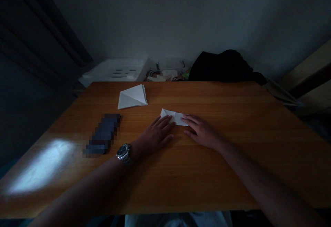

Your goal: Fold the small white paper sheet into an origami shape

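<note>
A small folded piece of white paper [178, 117] lies flat on the wooden table [219, 178] in front of me. My left hand [159, 134] rests over its left part, fingers stretched out flat on the paper. On its right end lie the fingertips of my right hand [203, 131], which is also flat with its fingers extended. Both hands press from above and neither grips the paper. My left fingers hide part of its lower left edge. A silver watch [124, 153] is on my left wrist.
Another folded white paper [133, 97] sits farther back on the left. A pixelated dark, phone-shaped object [103, 134] lies left of my left hand. Behind the table are a white plastic tray [116, 69], assorted clutter [167, 75] and a black cloth-like heap [222, 66]. Bright light [41, 166] falls on the left side.
</note>
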Available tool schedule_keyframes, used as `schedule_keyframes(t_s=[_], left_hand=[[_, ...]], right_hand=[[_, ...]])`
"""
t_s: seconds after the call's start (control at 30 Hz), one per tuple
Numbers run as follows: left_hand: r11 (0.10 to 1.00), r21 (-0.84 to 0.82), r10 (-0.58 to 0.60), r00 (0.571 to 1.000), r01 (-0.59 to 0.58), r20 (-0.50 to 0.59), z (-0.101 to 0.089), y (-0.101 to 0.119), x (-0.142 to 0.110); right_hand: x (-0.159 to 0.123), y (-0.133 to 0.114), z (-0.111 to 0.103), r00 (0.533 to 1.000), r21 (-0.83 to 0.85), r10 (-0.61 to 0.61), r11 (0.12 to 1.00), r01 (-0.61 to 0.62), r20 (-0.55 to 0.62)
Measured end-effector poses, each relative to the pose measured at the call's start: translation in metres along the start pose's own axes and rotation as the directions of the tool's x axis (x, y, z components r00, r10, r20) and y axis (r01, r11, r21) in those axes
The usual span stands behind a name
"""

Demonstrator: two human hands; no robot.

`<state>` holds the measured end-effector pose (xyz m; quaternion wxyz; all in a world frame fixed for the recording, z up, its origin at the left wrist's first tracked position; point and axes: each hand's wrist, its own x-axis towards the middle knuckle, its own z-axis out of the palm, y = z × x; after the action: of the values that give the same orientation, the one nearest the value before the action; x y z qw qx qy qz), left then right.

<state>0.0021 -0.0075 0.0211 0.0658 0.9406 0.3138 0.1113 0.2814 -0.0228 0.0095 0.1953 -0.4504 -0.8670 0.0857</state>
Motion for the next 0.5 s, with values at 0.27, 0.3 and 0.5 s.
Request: schedule_keyframes(t_s=[0.27,0.3,0.5], left_hand=[[1.000,-0.001,-0.004,1.000,0.004,0.007,-0.0026,-0.0022,-0.0001],[1.000,-0.007,-0.002,1.000,0.002,0.015,-0.0027,-0.0025,-0.0001],[0.999,-0.035,-0.009,1.000,0.010,0.027,-0.0040,-0.0030,0.0006]], right_hand=[[-0.0029,0.0068,0.0021,0.999,0.050,0.014,0.999,-0.012,-0.042],[-0.0031,0.0072,0.0018,0.999,0.057,0.021,0.998,-0.018,-0.045],[-0.0049,0.0106,-0.0003,0.998,0.092,0.039,0.995,-0.034,-0.054]])
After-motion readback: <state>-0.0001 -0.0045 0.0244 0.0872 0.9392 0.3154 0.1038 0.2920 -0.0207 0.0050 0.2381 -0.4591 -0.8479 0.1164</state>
